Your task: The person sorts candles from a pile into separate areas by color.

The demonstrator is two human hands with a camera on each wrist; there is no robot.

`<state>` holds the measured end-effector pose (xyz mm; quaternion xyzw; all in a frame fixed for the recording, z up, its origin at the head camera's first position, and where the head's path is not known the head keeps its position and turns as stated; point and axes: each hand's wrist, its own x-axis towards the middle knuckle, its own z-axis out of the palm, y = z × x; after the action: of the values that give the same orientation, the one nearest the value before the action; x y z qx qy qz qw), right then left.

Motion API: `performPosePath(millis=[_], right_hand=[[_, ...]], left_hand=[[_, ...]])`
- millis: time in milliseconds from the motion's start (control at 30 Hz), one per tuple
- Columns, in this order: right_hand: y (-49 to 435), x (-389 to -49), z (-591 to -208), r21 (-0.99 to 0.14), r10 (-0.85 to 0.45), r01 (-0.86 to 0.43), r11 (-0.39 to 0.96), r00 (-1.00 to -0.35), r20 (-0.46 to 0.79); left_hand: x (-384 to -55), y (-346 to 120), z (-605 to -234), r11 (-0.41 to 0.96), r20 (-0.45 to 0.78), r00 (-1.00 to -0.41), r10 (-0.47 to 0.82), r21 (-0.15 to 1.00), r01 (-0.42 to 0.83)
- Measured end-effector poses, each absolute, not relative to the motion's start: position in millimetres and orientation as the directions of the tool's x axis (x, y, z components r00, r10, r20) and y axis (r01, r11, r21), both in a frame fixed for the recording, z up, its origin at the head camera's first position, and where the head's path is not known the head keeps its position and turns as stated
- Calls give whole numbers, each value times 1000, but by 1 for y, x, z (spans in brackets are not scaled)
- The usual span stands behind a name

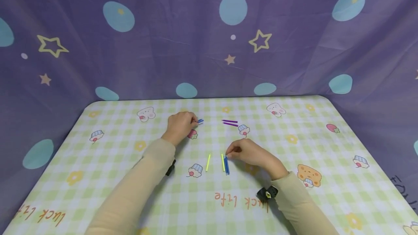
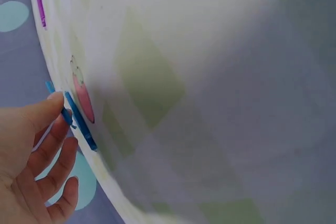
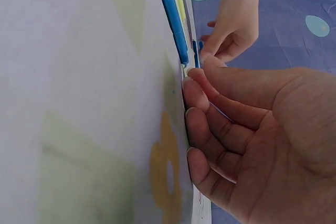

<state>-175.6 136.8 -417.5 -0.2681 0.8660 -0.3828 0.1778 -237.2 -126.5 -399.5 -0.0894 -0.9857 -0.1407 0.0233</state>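
Right of the lone slim neon-yellow stick (image 1: pixel 208 163), fingers could slip through a narrow gap, bounded by a second slim neon-yellow stick (image 1: pixel 223 162), slim dark-blue sticks (image 1: pixel 226 165) and the right hand (image 1: pixel 249 151). Beyond it, a lane passes between slim bright-blue sticks (image 1: pixel 200 120) at the left hand (image 1: pixel 181 124) and two slim purple sticks (image 1: pixel 230 123). Left of it, the beige left sleeve (image 1: pixel 140 180) blocks the way.

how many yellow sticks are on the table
2: one yellow stick lies apart on the left; the other yellow stick lies just left of the blue sticks by the right hand. Any under the hands would be hidden.
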Motion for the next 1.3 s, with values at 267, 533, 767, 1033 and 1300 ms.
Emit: performPosePath(millis=[267, 533, 767, 1033, 1300], right_hand=[[137, -176, -418, -750, -600, -334, 570, -793, -103], [135, -177, -419, -750, -601, -336, 570, -793, -101], [136, -176, -417, -748, -599, -336, 572, -795, -101], [134, -173, -412, -717, -565, -320, 619, -816, -123], [128, -165, -409, -699, -518, -259, 667, -835, -185]], left_hand=[[-242, -119, -405, 960, 54, -992, 112, 251, 122], [-240, -120, -405, 959, 31, -995, 90, 266, 95], [-228, -117, -402, 941, 56, -991, 119, 314, 130], [-205, -110, -394, 924, 89, -987, 132, 349, 155], [-182, -107, -387, 897, 84, -991, 106, 421, 132]])
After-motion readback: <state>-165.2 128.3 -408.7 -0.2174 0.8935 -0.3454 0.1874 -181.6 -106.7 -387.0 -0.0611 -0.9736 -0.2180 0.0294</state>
